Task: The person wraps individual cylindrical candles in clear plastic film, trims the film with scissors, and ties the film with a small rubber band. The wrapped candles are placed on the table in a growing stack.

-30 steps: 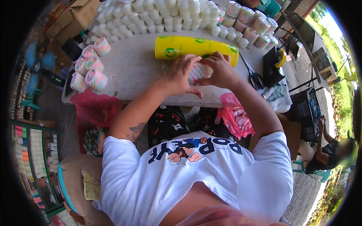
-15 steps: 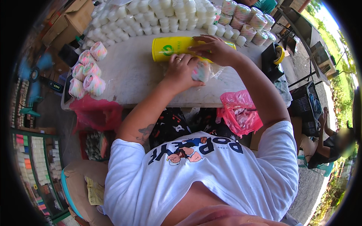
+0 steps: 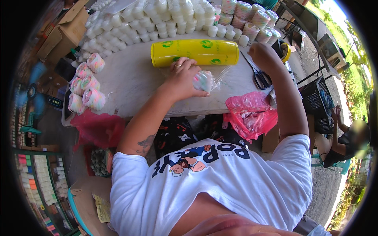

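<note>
My left hand (image 3: 183, 76) is closed round a small pastel-patterned bundle (image 3: 202, 81) in clear film, pressed to the table just in front of a yellow roll of plastic wrap (image 3: 195, 53). Its fingertips reach the roll's near side. Clear film spreads from the bundle toward the roll. Away to the right, my right hand (image 3: 263, 56) is curled beside a black tape dispenser (image 3: 280, 49) with yellow tape; its fingertips are hidden, so what it holds, if anything, does not show. Black-handled scissors (image 3: 261, 78) lie just below this hand.
Stacked white cylinders (image 3: 151, 19) line the table's far side, with pastel-patterned packs (image 3: 252, 17) at the back right. Several pastel bundles (image 3: 89, 82) stand on the left. A pink plastic bag (image 3: 252, 114) hangs at the front edge. Another person (image 3: 344, 135) sits far right.
My right hand has left the yellow roll and moved right, near the tape dispenser. My left hand still grips the bundle. The scissors now show.
</note>
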Demonstrator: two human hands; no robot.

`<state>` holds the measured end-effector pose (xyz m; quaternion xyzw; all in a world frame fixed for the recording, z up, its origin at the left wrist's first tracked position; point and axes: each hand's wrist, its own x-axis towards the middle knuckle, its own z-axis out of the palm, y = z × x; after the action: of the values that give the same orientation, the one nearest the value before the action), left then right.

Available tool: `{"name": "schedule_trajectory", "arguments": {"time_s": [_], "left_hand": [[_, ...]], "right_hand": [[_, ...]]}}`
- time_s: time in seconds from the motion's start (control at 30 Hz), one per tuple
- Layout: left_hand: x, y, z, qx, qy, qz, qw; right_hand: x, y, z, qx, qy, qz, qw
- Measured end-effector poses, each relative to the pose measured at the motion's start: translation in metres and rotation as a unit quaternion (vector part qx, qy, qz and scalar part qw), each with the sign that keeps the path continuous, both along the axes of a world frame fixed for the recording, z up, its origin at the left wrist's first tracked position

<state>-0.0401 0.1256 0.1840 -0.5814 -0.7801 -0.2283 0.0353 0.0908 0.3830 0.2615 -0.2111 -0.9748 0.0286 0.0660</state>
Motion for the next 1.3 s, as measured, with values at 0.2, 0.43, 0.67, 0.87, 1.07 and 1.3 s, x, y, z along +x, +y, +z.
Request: {"name": "schedule_trajectory", "arguments": {"time_s": [0.2,0.43,0.67,0.87,1.07,1.3], "left_hand": [[0.0,-0.001,-0.005,0.005,0.013,-0.017,1.0],[0.002,-0.003,-0.001,-0.014,0.002,-0.012,1.0],[0.0,-0.005,-0.004,-0.005,-0.003,-0.017,1.0],[-0.002,-0.001,-0.003,-0.016,0.002,-0.018,1.0],[-0.005,0.001,-0.005,-0.01,-0.009,-0.029,0.999],[-0.005,-0.003,-0.001,-0.023,-0.012,-0.023,0.999]], "right_hand": [[0.066,0.032,-0.091,0.016,-0.063,-0.123,0.99],[0.058,0.047,-0.051,-0.116,-0.167,-0.073,0.976],[0.119,0.056,-0.021,-0.329,-0.193,-0.058,0.923],[0.101,0.09,-0.05,-0.233,-0.268,0.113,0.928],[-0.014,0.037,-0.04,-0.254,-0.295,0.12,0.914],[-0.076,-0.026,-0.012,-0.123,-0.338,0.228,0.905]]}}
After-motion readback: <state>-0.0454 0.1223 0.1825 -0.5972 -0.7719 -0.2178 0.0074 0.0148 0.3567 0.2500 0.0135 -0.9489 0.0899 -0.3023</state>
